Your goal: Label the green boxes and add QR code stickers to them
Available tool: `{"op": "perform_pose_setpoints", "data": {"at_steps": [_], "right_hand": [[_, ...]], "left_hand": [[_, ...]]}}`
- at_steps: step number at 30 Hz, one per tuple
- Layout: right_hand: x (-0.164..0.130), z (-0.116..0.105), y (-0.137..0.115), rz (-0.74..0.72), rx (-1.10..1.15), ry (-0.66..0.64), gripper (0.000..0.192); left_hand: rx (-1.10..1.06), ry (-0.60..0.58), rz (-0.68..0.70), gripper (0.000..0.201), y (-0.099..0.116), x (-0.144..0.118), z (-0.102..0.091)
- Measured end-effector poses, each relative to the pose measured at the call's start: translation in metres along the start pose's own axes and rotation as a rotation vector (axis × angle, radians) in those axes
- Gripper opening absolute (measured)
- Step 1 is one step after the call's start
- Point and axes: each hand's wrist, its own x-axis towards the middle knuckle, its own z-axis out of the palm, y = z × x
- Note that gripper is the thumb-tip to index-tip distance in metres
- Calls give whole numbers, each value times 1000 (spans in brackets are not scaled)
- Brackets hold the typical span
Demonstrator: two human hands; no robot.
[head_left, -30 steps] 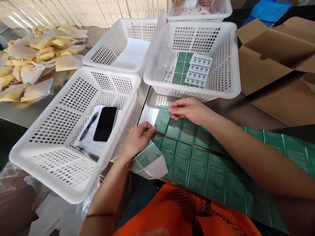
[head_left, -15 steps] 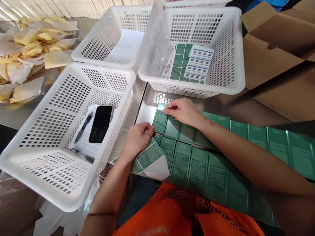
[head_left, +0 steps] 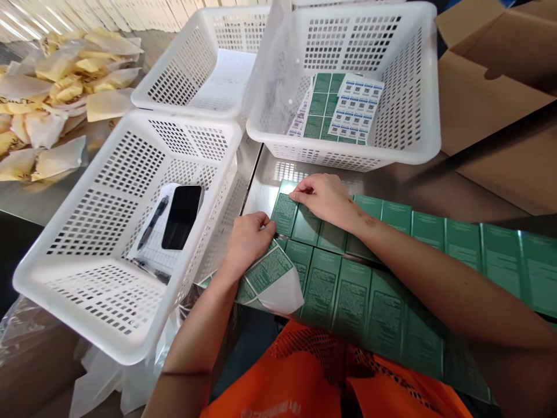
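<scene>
Head view: my left hand [head_left: 246, 241], at centre frame, pinches the upper edge of a label sheet [head_left: 270, 278] whose lower corner curls up to show white backing. My right hand [head_left: 326, 197], just above and to the right, presses its fingertips [head_left: 300, 194] flat on a green label [head_left: 285, 212] at the upper left end of the label rows [head_left: 369, 296] laid across the steel table [head_left: 270, 180]; it grasps nothing, fingers extended on the surface. I judge the labels thin, light and limp, adhesive-backed and prone to creasing, so they are best taken by a corner or edge with a fingertip pinch and smoothed flat. In the left of the frame, a white basket [head_left: 100, 325] contains a phone [head_left: 181, 216] and a pen [head_left: 152, 223]. In the upper centre, a second basket [head_left: 418, 145] contains more sheets.
</scene>
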Motion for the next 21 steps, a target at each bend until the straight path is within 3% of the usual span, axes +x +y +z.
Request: {"op": "perform_pose_setpoints", "data": {"at_steps": [3, 6, 10, 14, 18, 21], "right_hand": [[0, 5, 3, -41, -26, 84, 13], [1, 7, 6, -8, -42, 155, 32], [-1, 5, 2, -21, -96, 104, 39], [-16, 5, -5, -127, -149, 0, 72], [-29, 2, -4, -276, -44, -82, 85], [-41, -6, -7, -214, 230, -97, 71]], "left_hand": [[74, -5, 12, 25, 3, 0, -1], [102, -40, -16, 28, 5, -1, -5], [125, -19, -41, 34, 4, -5, -10], [124, 37, -35, 34, 1, -12, -12], [69, 238, -15, 33, 1, -22, -15], [-6, 471, 17, 30, 5, -30, -19]]}}
